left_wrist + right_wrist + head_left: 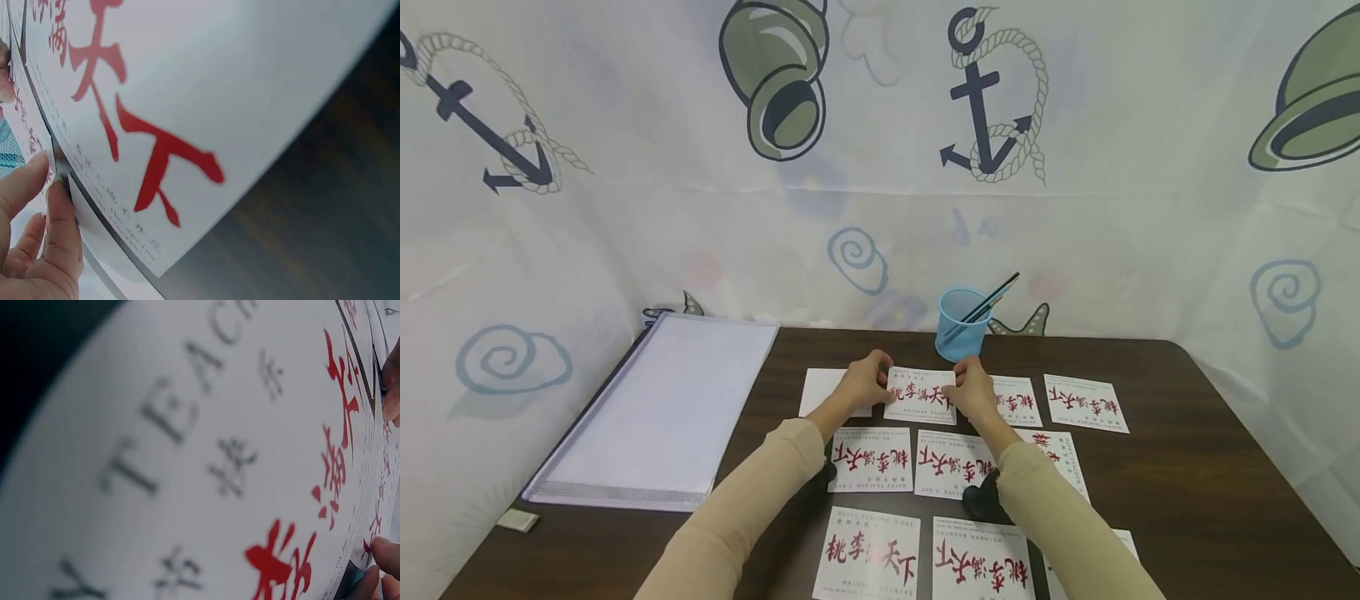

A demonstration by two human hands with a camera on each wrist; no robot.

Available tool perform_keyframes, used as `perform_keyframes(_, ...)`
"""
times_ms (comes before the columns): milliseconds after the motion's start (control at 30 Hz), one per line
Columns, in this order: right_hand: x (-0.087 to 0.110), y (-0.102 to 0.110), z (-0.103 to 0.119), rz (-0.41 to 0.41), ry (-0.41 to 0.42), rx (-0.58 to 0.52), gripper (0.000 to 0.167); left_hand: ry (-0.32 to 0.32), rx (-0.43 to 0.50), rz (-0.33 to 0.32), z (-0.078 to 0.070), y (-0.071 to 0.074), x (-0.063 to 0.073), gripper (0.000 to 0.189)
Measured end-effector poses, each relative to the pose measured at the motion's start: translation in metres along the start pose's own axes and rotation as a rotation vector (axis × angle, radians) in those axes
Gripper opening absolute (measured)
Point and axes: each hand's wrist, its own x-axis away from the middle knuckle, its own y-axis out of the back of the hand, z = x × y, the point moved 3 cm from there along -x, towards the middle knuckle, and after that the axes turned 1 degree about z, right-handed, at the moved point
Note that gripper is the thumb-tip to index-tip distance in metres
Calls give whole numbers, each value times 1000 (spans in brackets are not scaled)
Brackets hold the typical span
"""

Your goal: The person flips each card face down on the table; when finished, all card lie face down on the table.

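Note:
Both hands hold a white card (920, 396) with red brush characters at the far side of the table, its writing upright from the head view. The left hand (867, 383) pinches the card's left edge between thumb and fingers. At the opposite edge, the right hand (973, 390) grips it the same way. Seen from the left wrist, the left thumb and fingers (60, 225) meet at the card's edge. The right wrist view shows the right hand (381, 569) at the card's end. A blank-looking white card (822, 390) lies left of it, partly behind the left hand.
More printed cards lie in rows, including one at the far right (1086, 402) and one nearer (871, 460); some face the other way. A blue cup (961, 325) with brushes stands behind the hands. A large white board (655, 408) lies left. A small white object (517, 520) sits by it.

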Motion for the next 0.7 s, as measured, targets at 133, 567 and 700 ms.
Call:
perform_keyframes(133,3,0,1,-19,23,-3,34,-25,7,-17,-1,2,3,52)
perform_keyframes(567,5,4,4,-63,94,-303,29,-67,406,-4,-4,20,10,26)
perform_keyframes(700,8,4,8,-96,84,-360,31,-30,515,14,-3,30,13,26)
